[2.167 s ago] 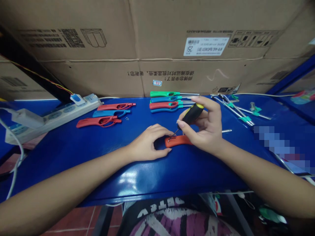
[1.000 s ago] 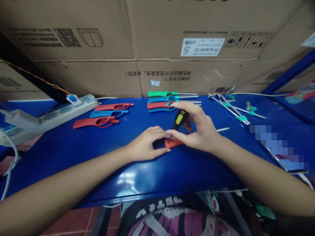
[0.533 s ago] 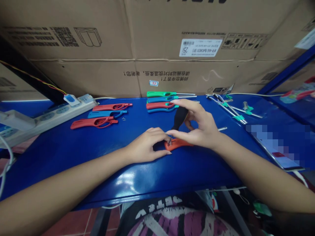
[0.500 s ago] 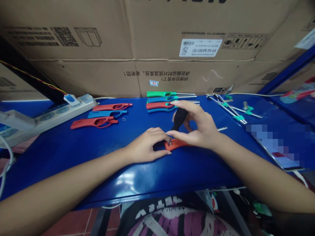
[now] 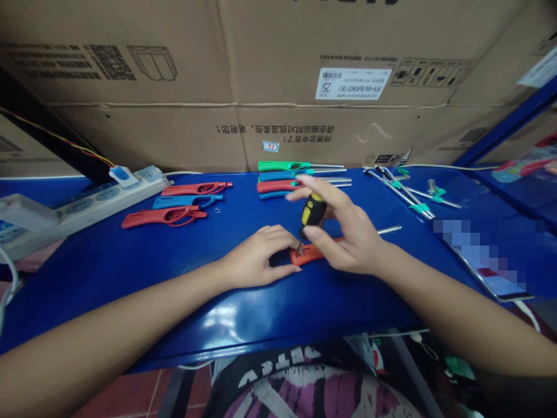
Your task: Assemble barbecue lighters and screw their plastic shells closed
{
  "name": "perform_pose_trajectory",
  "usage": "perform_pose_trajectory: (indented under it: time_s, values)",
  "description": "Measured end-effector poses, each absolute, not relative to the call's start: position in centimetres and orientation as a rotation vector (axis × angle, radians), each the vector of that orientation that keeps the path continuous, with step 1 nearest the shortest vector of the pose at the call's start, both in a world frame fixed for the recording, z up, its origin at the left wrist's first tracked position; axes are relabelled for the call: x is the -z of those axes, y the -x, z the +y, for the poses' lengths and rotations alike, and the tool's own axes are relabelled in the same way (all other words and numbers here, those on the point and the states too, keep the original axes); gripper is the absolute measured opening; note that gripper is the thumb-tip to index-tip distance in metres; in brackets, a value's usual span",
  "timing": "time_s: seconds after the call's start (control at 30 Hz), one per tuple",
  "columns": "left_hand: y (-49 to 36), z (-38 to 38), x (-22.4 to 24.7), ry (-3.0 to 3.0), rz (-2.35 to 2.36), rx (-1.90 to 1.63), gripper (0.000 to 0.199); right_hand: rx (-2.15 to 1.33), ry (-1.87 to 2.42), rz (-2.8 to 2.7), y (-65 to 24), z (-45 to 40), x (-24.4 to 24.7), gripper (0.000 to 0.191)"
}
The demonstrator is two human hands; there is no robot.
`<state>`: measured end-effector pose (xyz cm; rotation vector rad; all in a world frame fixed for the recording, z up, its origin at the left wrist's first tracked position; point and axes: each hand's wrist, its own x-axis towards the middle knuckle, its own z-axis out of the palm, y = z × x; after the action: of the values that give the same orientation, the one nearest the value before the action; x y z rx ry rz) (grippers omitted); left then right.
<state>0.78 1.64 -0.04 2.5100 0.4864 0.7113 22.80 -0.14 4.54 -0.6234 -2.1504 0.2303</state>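
Observation:
An orange lighter (image 5: 311,253) with a metal tube lies on the blue table, its handle end to the left. Around that end are the fingers of my left hand (image 5: 257,258), thumb and index gripping it. My right hand (image 5: 352,235) holds a black and yellow screwdriver (image 5: 313,213) upright, its tip on the handle end of the lighter. Behind, green, blue and red lighters (image 5: 281,186) with metal tubes lie together. To the left are red and blue handles without tubes (image 5: 165,217), with tiny screws (image 5: 217,210) beside them.
A white power strip (image 5: 100,206) with plugs runs along the left. At the right lie metal tubes with green parts and wires (image 5: 413,197), and a phone with a blurred screen (image 5: 487,267). A cardboard box (image 5: 174,133) stands behind the blue table (image 5: 174,325).
The fingers of my right hand have shifted on the screwdriver, whose yellow marking now shows. My left hand and the orange lighter have stayed nearly in place.

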Motion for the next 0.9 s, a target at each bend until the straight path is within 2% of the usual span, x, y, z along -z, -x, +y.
perform_pose_trajectory:
  time_s: [0.1,0.27,0.47,0.63,0.8,0.9]
  values:
    - [-0.8,1.7,-0.1,-2.497,0.482,-0.69,0.021,-0.361,0.686,-2.088,-22.9,0.2,-4.8,0.06]
    - [-0.8,1.7,-0.1,-2.492,0.48,-0.695,0.021,0.087,0.592,-2.078,-23.7,1.0,-4.9,0.058]
    - [-0.8,1.6,0.0,-2.485,0.493,-0.712,0.019,-0.152,0.623,-2.186,-22.6,-0.4,-5.0,0.062]
    - [-0.8,1.7,0.0,-2.475,0.472,-0.701,0.017,0.231,0.503,-2.059,-22.7,-0.3,-4.2,0.06]
    - [-0.8,1.7,0.0,-2.498,0.479,-0.705,0.021,-0.164,0.624,-2.121,-22.6,-0.4,-5.1,0.05]
    - [-0.8,1.7,0.0,-2.496,0.48,-0.703,0.022,-0.014,0.632,-2.075,-23.1,-0.2,-5.5,0.047]
